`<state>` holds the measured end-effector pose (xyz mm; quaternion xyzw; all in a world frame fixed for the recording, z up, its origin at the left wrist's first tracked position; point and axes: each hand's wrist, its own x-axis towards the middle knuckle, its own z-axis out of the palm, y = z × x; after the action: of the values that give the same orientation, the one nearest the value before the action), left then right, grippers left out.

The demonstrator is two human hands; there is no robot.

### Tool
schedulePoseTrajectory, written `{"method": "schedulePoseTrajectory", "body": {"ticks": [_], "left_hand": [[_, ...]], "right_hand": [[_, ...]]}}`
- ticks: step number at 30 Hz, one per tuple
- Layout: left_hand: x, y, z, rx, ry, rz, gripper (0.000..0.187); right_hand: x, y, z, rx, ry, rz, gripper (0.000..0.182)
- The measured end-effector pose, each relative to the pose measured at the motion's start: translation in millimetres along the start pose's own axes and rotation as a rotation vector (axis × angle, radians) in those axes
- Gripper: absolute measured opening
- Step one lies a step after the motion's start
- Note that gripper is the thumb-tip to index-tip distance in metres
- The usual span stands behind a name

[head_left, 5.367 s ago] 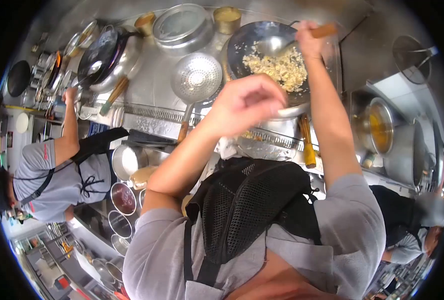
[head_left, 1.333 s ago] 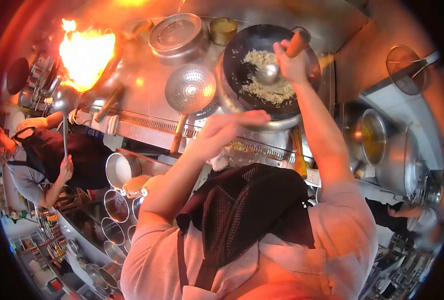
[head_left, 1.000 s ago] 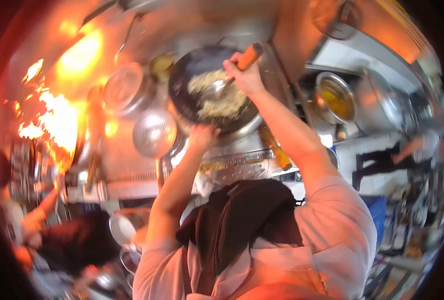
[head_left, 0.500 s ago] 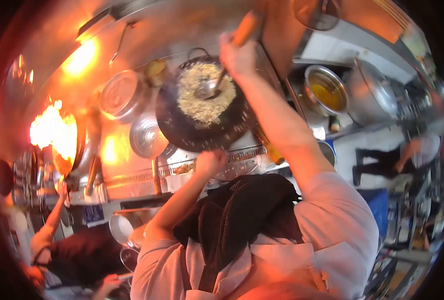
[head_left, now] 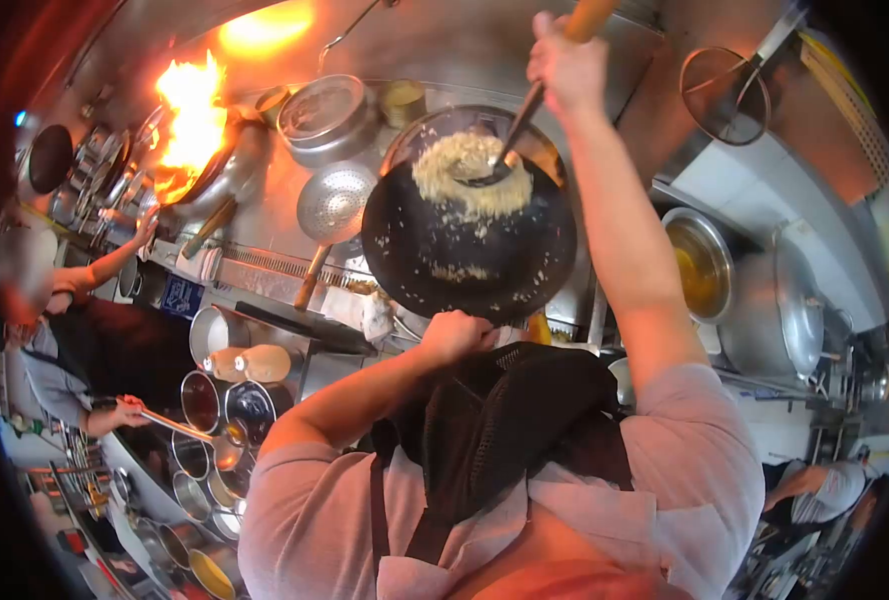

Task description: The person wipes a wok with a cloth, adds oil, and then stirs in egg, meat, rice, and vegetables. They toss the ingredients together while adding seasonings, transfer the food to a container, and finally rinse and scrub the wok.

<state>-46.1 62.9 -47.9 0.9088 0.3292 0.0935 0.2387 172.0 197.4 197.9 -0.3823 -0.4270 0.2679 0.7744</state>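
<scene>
A dark wok (head_left: 435,240) is tilted in front of me over the stove, with pale, rice-like grains (head_left: 445,168) heaped toward its far side and loose bits scattered on its dark surface. My left hand (head_left: 457,335) is closed at the wok's near rim; whatever handle or cloth it grips there is mostly hidden. Up at the far right, my right hand (head_left: 571,72) wraps around the long handle of a ladle (head_left: 531,105), whose upper end is wood. The ladle's bowl rests among the grains.
Left of the wok lie a perforated strainer (head_left: 335,203) and a lidded metal pot (head_left: 325,118). Tall flames (head_left: 193,115) rise from a co-worker's pan. That person's other hand holds a ladle over several pots (head_left: 205,400). A bowl of yellow liquid (head_left: 700,262) stands right.
The wok has tipped, and the grains sit more bunched at its far side. My right hand has risen with the ladle. My view has shifted, bringing the co-worker's pots into sight.
</scene>
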Motion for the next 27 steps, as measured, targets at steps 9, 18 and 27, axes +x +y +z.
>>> {"method": "schedulePoseTrajectory", "body": {"ticks": [9,18,27], "left_hand": [[58,-42,71,0.013,0.152,-0.158,0.037],[90,-27,1,0.09,0.167,-0.165,0.033],[6,-17,-35,0.0,0.119,0.032,0.035]], "right_hand": [[-18,109,-27,0.034,0.001,0.056,0.021],[-15,89,-19,-0.121,0.061,0.05,0.026],[-18,-3,30,-0.06,-0.003,-0.026,0.026]]}}
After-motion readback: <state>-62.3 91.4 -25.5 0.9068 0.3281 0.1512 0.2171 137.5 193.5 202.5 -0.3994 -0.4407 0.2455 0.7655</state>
